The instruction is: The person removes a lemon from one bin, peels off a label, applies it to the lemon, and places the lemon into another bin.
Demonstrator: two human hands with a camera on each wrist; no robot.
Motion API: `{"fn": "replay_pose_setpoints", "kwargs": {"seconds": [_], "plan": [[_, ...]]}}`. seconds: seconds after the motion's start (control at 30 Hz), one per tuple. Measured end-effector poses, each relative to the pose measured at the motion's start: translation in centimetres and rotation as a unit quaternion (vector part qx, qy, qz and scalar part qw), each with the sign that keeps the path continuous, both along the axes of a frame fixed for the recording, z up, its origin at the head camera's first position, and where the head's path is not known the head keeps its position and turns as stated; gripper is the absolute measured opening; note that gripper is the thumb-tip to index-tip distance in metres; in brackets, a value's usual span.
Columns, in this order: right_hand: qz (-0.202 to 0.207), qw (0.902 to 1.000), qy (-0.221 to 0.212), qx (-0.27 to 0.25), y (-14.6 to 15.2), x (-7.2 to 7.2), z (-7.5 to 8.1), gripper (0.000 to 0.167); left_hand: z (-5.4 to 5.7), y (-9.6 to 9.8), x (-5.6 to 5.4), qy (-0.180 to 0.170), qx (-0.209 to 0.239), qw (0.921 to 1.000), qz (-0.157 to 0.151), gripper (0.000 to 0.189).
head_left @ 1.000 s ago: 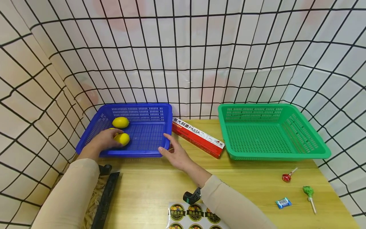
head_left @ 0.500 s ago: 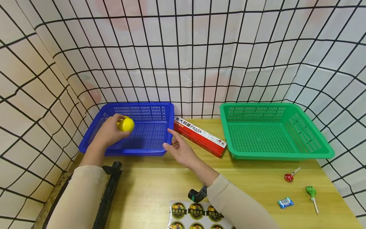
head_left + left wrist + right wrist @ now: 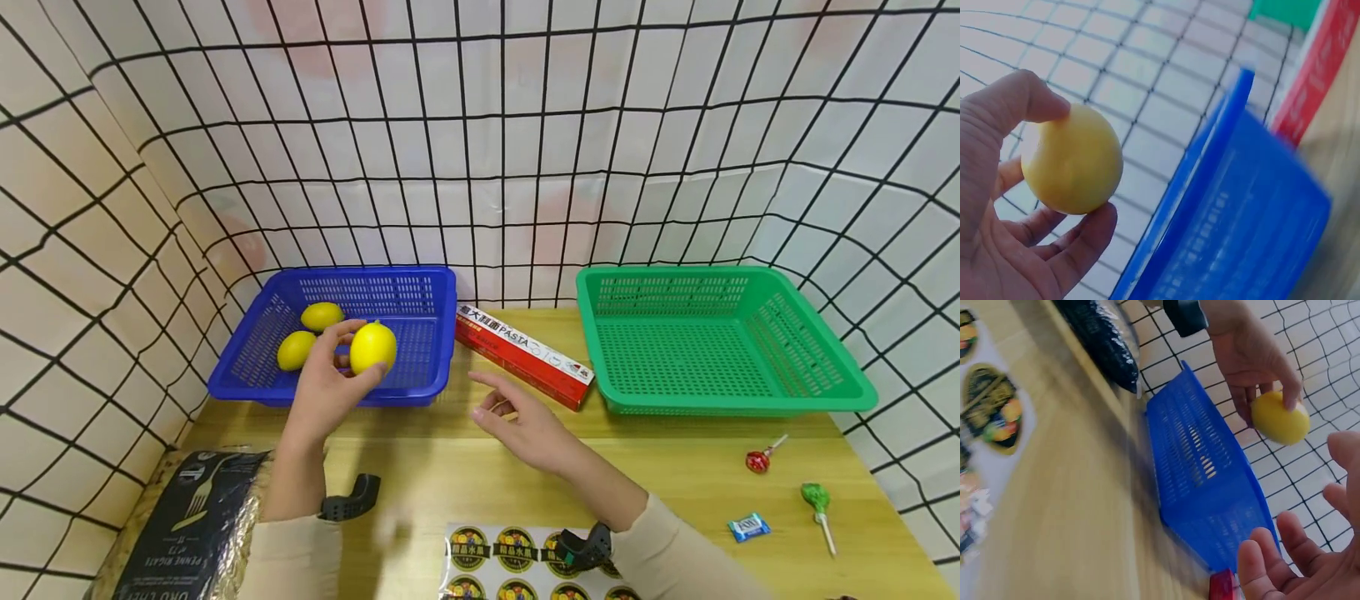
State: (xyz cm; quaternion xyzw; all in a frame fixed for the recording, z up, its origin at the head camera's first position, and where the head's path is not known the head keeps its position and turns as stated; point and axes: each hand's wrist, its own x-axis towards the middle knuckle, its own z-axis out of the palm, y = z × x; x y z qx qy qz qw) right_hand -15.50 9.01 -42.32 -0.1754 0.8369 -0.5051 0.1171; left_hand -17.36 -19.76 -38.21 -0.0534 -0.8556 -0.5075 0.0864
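My left hand (image 3: 330, 383) pinches a yellow lemon (image 3: 373, 348) between thumb and fingers, held up over the front of the blue basket (image 3: 405, 396). In the left wrist view the lemon (image 3: 1075, 162) sits between the thumb on top and fingertips below. Two more lemons, one at the back (image 3: 322, 316) and one nearer the front (image 3: 296, 351), lie in the left part of the basket. My right hand (image 3: 525, 421) hovers over the table, right of the basket, its fingers loosely bent with nothing in them. The right wrist view shows its fingers (image 3: 1297, 540) spread apart near the blue basket (image 3: 1210, 481).
A red and white pasta box (image 3: 525, 354) lies between the blue basket and a green basket (image 3: 600, 367). Two lollipops, red (image 3: 757, 461) and green (image 3: 816, 497), and a blue wrapped candy (image 3: 748, 527) lie at right. A sticker sheet (image 3: 491, 583) and a penne bag (image 3: 187, 517) are in front.
My left hand has lifted a lemon out of the blue basket and carried it right and toward me. The right hand has drawn back from the basket's right rim toward the right.
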Motion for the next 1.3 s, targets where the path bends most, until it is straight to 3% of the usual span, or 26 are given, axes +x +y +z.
{"fn": "replay_pose_setpoints", "kwargs": {"seconds": [0.13,0.27,0.37,0.47,0.6,0.8,1.07,1.3], "plan": [[0.034,0.9994,-0.002,0.012,2.6,1.7,-0.9,0.050,-0.7,1.8,2.1,-0.003,0.070,0.9972,-0.028,0.064],[0.066,0.9969,-0.039,0.016,5.3,3.6,-1.7,0.047,-2.0,3.7,4.1,-0.038,0.115,0.9874,-0.102,0.067],[0.077,0.9949,-0.065,0.009,7.3,5.0,-2.2,0.044,-3.3,5.2,5.1,-0.092,0.113,0.9780,-0.149,0.067],[0.073,0.9942,-0.079,-0.004,9.2,6.2,-2.9,0.042,-4.8,7.0,5.5,-0.131,0.089,0.9729,-0.169,0.065],[0.057,0.9944,-0.088,0.009,11.5,7.8,-4.3,0.045,-6.8,9.4,5.1,-0.141,0.047,0.9711,-0.187,0.063],[0.044,0.9913,-0.070,0.102,13.6,9.8,-5.5,0.047,-8.4,12.5,4.0,-0.148,-0.003,0.9636,-0.223,0.067],[0.057,0.9833,-0.046,0.166,12.2,10.1,-6.0,0.040,-8.5,14.6,0.9,-0.154,-0.076,0.9605,-0.219,0.069],[0.056,0.9806,-0.017,0.187,9.5,9.1,-6.1,0.036,-8.4,15.5,-1.0,-0.161,-0.098,0.9574,-0.218,0.067]]}}
